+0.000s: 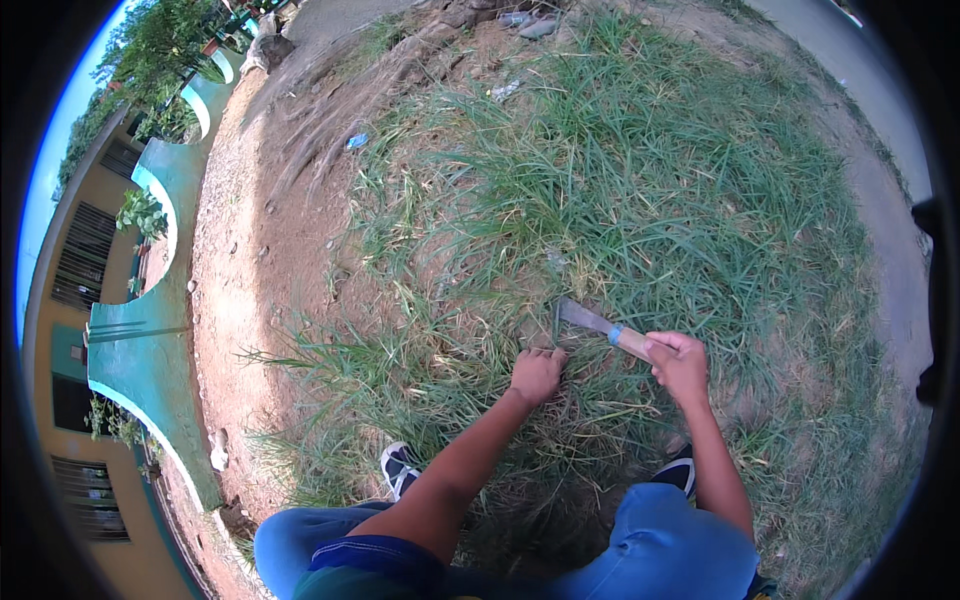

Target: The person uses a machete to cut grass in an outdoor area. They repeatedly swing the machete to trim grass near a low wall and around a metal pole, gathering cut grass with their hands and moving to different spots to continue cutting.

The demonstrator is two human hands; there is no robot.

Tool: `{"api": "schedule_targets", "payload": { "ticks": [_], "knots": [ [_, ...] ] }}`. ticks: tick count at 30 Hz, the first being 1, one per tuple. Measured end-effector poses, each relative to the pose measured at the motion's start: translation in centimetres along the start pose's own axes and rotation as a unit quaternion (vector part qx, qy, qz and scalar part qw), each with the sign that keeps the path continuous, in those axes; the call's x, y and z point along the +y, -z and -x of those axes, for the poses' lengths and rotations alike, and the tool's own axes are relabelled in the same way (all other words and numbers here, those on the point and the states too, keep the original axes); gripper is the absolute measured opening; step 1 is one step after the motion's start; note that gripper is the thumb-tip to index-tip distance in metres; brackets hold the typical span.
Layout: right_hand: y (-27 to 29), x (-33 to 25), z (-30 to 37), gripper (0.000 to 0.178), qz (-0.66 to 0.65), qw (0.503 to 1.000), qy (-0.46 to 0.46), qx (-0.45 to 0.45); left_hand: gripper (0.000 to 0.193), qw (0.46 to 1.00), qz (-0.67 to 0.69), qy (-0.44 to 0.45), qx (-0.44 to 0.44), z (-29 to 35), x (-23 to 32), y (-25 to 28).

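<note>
My right hand (pixel 680 368) is wrapped round the wooden handle of a weeding knife (pixel 626 339). A blue band circles the handle where the short, dull metal blade begins. Its tip points left and reaches into the grass (pixel 640 210), close to the ground. Just left of and below the blade, my left hand (pixel 538 376) is down among the grass blades. Its fingers are curled round a low tuft, and the fingertips are partly hidden. A small gap separates the hand from the blade.
My shoes (pixel 400 468) and bent knees frame the grass below. Bare soil with tree roots (pixel 330 110) lies to the upper left. A green scalloped wall (pixel 150 350) runs along the left before a building. Litter, including a blue scrap (pixel 357 141), dots the ground. Pavement (pixel 890 200) curves along the right.
</note>
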State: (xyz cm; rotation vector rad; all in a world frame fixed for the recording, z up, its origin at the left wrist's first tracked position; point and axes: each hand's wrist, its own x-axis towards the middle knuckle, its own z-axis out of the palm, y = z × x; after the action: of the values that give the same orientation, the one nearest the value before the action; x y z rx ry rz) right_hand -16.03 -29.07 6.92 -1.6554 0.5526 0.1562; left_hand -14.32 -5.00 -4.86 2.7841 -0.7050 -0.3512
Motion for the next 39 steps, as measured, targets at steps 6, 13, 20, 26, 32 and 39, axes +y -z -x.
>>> {"api": "schedule_targets", "payload": {
  "ticks": [6,13,20,26,32,39],
  "knots": [
    [7.9,-6.6,1.8,0.018,0.037,0.998,0.029,-0.030,0.021,0.976,0.079,0.176,0.099,0.8,-3.3,2.9],
    [2.7,-0.2,-2.6,0.019,-0.021,0.999,-0.039,-0.005,0.013,0.961,0.003,0.054,0.270,-5.0,-1.4,11.1],
    [-0.7,0.3,-0.5,0.022,0.042,0.997,0.011,-0.065,0.022,0.987,-0.132,0.058,0.065,-8.1,-3.6,3.9],
    [1.2,1.3,-0.1,0.032,-0.064,0.989,-0.112,-0.070,0.022,0.986,-0.147,0.080,0.015,-9.9,-1.3,4.2],
    [5.4,-2.4,2.4,0.030,-0.027,0.991,-0.119,-0.061,0.019,0.984,-0.146,0.099,0.015,-9.2,-4.0,3.5],
    [5.9,-1.7,0.6,0.027,-0.055,0.986,-0.148,-0.060,0.023,0.989,-0.053,0.075,-0.112,-10.4,-3.6,7.0]
  ]
}}
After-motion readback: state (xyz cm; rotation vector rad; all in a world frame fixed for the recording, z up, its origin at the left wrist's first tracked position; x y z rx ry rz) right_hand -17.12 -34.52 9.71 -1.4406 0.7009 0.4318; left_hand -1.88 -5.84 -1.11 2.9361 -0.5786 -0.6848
